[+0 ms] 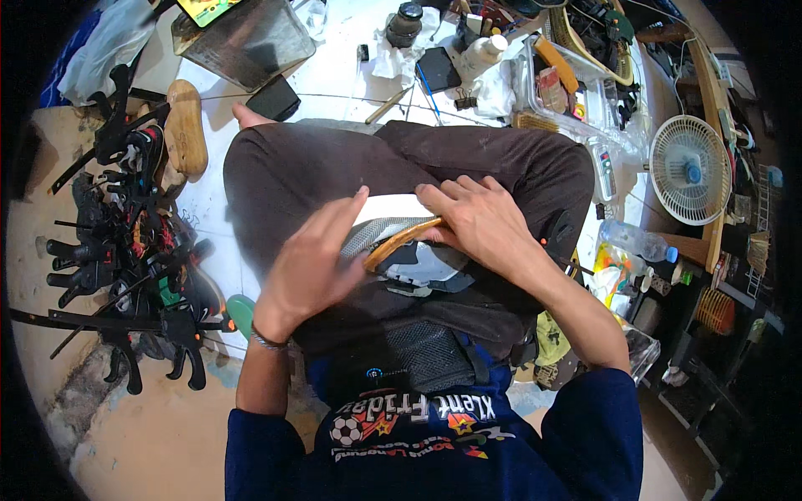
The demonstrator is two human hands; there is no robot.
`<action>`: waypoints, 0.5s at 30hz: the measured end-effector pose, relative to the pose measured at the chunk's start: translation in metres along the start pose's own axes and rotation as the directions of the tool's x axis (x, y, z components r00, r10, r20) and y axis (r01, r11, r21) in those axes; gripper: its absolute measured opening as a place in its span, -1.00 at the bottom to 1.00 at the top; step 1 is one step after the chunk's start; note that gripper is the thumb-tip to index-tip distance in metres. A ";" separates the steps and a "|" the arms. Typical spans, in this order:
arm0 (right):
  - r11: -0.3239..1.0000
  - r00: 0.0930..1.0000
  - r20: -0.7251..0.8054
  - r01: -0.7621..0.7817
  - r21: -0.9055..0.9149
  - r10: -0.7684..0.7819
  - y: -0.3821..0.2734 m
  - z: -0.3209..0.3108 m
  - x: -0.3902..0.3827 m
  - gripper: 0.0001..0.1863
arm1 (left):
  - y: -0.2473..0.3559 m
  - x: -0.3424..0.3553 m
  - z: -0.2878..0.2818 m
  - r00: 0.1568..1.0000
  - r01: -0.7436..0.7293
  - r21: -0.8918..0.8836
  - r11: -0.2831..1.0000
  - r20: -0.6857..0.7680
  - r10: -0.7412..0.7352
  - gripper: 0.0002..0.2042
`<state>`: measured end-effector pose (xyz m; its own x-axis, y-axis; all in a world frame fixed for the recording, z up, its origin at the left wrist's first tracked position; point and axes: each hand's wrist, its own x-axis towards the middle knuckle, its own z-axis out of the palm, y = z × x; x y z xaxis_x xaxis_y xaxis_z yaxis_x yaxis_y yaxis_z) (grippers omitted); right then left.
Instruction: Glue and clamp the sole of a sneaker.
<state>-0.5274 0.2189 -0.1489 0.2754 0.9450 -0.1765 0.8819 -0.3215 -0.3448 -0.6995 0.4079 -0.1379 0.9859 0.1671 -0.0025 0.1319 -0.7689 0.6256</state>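
A grey and white shoe (426, 265) lies across my lap, its white sole (388, 207) turned away from me. A strip with a yellowish-brown edge (399, 242) runs along it, standing off from the grey mesh; whether it is an insole or a loose part I cannot tell. My right hand (478, 219) grips the shoe's right end, fingers over the far side and thumb underneath. At the left end is my left hand (317, 255), its fingers stretched out beside the sole and its thumb side smeared by motion.
Black clamps (109, 275) holding shoes crowd the left floor, near a wooden shoe last (185, 129). Ahead stand a metal bin (246, 46), a dark jar (405, 25) and a white bottle (484, 52). To the right are a plastic tub (576, 92), a fan (690, 170) and a water bottle (639, 240).
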 end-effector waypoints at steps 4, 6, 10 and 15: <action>0.999 0.999 -0.041 -0.018 -0.051 0.016 0.001 -0.001 -0.002 -0.51 | 0.013 0.007 -0.006 0.999 -0.022 -0.123 0.992 0.027 0.026 -0.27; 0.999 0.998 -0.063 -0.009 -0.051 0.006 -0.003 -0.001 -0.003 -0.51 | 0.014 0.006 0.001 0.999 0.035 -0.055 0.998 -0.027 -0.037 -0.32; 0.999 0.995 -0.096 -0.041 0.002 0.041 -0.002 0.001 -0.008 -0.48 | -0.001 0.014 0.007 0.991 -0.109 0.006 0.994 -0.072 0.109 -0.45; 0.996 0.989 -0.120 -0.077 0.054 0.083 -0.004 0.000 -0.013 -0.51 | 0.005 0.012 0.011 0.993 -0.103 -0.075 0.992 -0.072 0.098 -0.52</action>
<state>-0.5345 0.2073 -0.1455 0.3919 0.9154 -0.0922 0.8362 -0.3963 -0.3791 -0.6856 0.3992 -0.1428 0.9842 0.1347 0.1147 0.0212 -0.7337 0.6791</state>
